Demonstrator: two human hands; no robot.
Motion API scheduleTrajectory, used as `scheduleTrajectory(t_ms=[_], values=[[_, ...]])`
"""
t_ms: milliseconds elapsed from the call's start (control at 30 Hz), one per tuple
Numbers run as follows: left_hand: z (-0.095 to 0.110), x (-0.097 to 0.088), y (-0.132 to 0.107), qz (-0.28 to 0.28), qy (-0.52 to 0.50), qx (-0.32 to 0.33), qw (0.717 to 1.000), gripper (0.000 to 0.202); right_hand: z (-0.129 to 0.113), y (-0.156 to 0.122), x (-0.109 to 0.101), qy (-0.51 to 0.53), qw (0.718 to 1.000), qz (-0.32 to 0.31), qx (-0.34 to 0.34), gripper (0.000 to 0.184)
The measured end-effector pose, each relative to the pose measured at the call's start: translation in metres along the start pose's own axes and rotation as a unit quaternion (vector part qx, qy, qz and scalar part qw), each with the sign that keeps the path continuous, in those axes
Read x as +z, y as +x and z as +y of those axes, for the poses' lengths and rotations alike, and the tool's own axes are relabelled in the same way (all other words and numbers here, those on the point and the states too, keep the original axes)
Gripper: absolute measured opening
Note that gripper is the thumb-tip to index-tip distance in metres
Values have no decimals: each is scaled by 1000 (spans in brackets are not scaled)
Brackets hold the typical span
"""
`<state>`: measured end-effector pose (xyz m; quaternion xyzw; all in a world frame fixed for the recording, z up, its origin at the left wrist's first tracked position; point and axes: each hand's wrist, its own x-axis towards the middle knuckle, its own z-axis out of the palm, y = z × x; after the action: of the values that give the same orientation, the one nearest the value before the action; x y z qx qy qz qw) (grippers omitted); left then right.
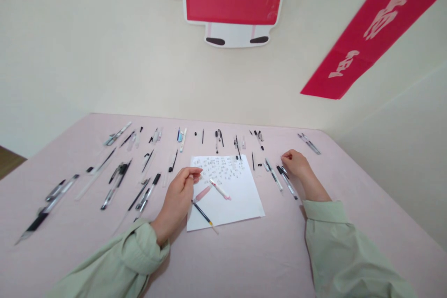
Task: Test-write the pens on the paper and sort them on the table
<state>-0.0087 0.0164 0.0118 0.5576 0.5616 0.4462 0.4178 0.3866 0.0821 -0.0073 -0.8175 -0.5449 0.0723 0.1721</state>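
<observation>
R hand (296, 165) is being held R of paper (240, 202), fingers narrowed, contents can't tell; it's being flanked, paper-side, by a pen (291, 189) slanting far-L to near-R. L hand (179, 192), ditto narrowed/unclear, is being held farther off, at paper's L edge.

L hand (178, 194) nearer, fingers (194, 170) part-bent; R hand (296, 164) farther fwd, fingers curled.

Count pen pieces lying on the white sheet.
3: a pink piece beside the left hand, a white-and-pink piece to its right, and a dark refill nearer the wearer, tip past the sheet's edge. The hand may hide more.
</observation>
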Motion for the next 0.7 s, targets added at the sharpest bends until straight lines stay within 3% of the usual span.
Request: scheduleTrajectory(t_ms=[333,433,500,533,600,700], values=[[-3,1,0,-2,15,-1,1000,24,-5,-4,-3,23,1000,9,0,12],[0,0,0,4,15,2,1000,23,-24,-11,-16,57,997,60,-5,14],[1,0,-1,5,12,5,1000,23,-50,-23,-27,97,991,79,-45,12],[2,0,-1,5,10,7,1000,23,-67,-33,-32,120,988,68,-74,11],[2,-1,-1,3,12,9,1000,23,-103,-62,-38,153,976,-11,-152,13],[2,0,0,5,19,13,1000,22,-154,-120,-30,155,919,-221,-288,12]])
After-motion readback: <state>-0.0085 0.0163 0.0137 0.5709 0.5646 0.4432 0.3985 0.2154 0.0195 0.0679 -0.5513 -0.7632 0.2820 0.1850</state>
